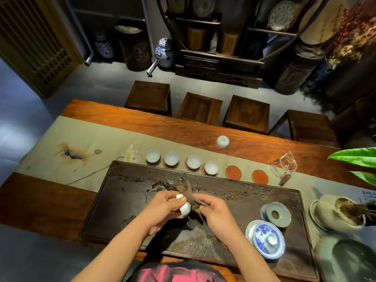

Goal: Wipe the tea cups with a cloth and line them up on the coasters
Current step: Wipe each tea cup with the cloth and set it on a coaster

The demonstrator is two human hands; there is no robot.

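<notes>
Over the dark tea tray (122, 210), my left hand (162, 208) grips a small white tea cup (184, 208) turned on its side. My right hand (217, 216) presses a brown cloth (186, 190) against and into that cup. Beyond the tray's far edge runs a row of round coasters; several white cups (153, 156) (171, 158) (194, 162) stand upright on the left ones. Two red coasters (233, 172) (259, 176) at the right end of the row are bare. One more white cup (222, 141) sits upside down on the wooden table farther back.
A blue-and-white lidded gaiwan (266, 239) and a celadon strainer (278, 214) stand on the tray's right side. A glass pitcher (283, 166) stands past the coasters. A potted plant (339, 212) and green leaves (358, 159) crowd the right. Wooden stools (200, 107) line the far side.
</notes>
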